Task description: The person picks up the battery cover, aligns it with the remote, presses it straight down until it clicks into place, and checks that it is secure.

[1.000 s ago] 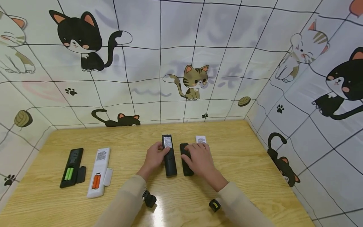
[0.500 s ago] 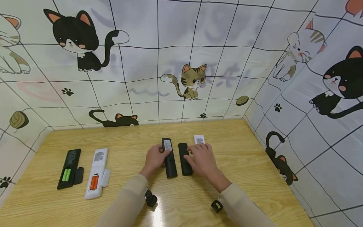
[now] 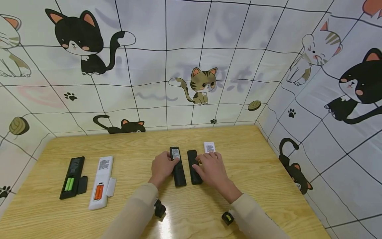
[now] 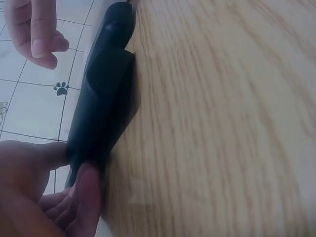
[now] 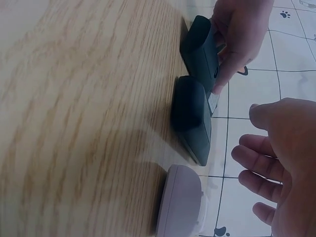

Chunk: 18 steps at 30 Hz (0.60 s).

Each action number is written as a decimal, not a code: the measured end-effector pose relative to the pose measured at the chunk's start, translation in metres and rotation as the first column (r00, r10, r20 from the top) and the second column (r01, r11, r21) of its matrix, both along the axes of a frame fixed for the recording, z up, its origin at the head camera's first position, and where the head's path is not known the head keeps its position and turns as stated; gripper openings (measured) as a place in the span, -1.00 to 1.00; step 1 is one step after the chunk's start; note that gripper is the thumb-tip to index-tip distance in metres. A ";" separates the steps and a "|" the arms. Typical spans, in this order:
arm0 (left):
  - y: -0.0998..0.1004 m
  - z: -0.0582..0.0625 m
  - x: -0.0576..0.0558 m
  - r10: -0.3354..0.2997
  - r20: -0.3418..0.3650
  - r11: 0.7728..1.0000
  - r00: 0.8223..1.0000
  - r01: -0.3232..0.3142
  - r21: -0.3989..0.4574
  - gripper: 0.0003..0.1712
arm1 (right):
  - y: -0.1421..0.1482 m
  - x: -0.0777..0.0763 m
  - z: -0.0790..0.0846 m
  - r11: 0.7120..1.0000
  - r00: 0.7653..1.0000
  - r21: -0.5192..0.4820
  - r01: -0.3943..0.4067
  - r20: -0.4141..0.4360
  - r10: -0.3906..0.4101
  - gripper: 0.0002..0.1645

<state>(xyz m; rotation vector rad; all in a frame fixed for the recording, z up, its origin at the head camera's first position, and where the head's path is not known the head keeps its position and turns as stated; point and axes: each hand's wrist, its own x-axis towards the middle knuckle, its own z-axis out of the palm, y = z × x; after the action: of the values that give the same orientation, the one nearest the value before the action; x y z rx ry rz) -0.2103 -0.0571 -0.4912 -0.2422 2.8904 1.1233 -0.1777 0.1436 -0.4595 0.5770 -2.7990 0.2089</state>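
My left hand [image 3: 162,168] pinches a black remote control [image 3: 179,174] by its far part, thumb on top beside the white label. This remote lies back side up, close over the wooden table. In the left wrist view, the left thumb and fingers [image 4: 88,192] wrap the sides of that remote [image 4: 101,113]. My right hand [image 3: 212,169] hovers over a second black remote [image 3: 192,158] and a white remote [image 3: 209,147], which it largely hides. The right wrist view shows the right hand [image 5: 291,158] with loosely bent fingers, apart from the second black remote [image 5: 190,111] and the white one [image 5: 180,202].
To the left on the table [image 3: 134,149] lie a black remote [image 3: 76,167] with green batteries and a white remote [image 3: 103,172] with orange batteries. A black cover [image 3: 82,185] and a white cover [image 3: 111,187] lie beside them. A cat-print cloth wall [image 3: 149,66] stands behind.
The black remote in my left hand has come slightly down and nearer to me. My right hand has shifted slightly right relative to the second black remote. The head view has turned a little.
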 end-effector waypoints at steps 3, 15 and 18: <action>0.000 -0.001 -0.001 0.003 0.001 1.000 1.000 -0.003 -0.029 -0.55 | -0.001 0.001 0.000 1.000 1.000 -0.003 0.001 0.011 -0.001 -0.66; 0.005 0.006 0.000 0.022 0.013 0.993 1.000 -0.021 -0.120 -0.58 | -0.002 0.003 -0.003 1.000 0.999 0.003 0.017 0.042 -0.017 -0.65; 0.006 0.006 0.000 0.025 0.010 0.991 1.000 -0.024 -0.128 -0.58 | -0.003 0.003 -0.003 1.000 0.999 -0.001 0.015 0.041 -0.015 -0.66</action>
<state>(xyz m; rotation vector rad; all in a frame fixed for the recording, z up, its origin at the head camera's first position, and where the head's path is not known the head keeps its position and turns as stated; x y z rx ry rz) -0.2105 -0.0507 -0.4851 -0.2877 2.9601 0.9373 -0.1746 0.1411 -0.4626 0.5580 -2.8417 0.2223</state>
